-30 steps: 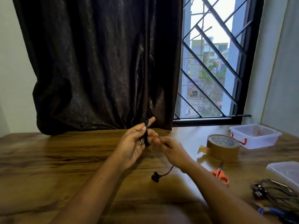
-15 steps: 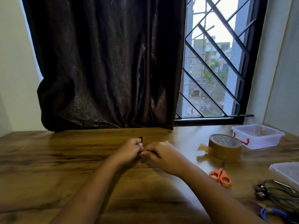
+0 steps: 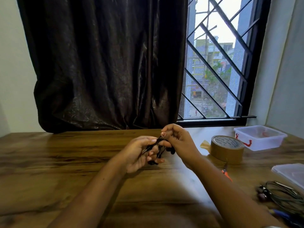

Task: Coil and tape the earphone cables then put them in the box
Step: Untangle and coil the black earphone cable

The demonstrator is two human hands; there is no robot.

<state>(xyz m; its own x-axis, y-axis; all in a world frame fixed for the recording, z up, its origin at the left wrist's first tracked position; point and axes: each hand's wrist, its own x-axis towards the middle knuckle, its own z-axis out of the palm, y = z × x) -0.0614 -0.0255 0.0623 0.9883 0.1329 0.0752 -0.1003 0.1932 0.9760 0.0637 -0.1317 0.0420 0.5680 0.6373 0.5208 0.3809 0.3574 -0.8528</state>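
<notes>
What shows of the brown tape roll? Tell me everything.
The brown tape roll lies flat on the wooden table, to the right of the right hand, which does not touch it. It looks like wide packing tape, with printed lettering around its top face. A loose end sticks out on its left. The clear box stands just beyond it.

Tape roll [image 3: 227, 148] between hands [image 3: 158, 148] and box [image 3: 259, 137].

Single head-worn wide-angle view here, facing forward and slightly down across the wooden table [image 3: 49, 162], sitting close above the forearms. In frame, curtain [image 3: 107, 63] at eleven o'clock, barred window [image 3: 213, 63] at two, tape roll [image 3: 227, 148] at four.
</notes>
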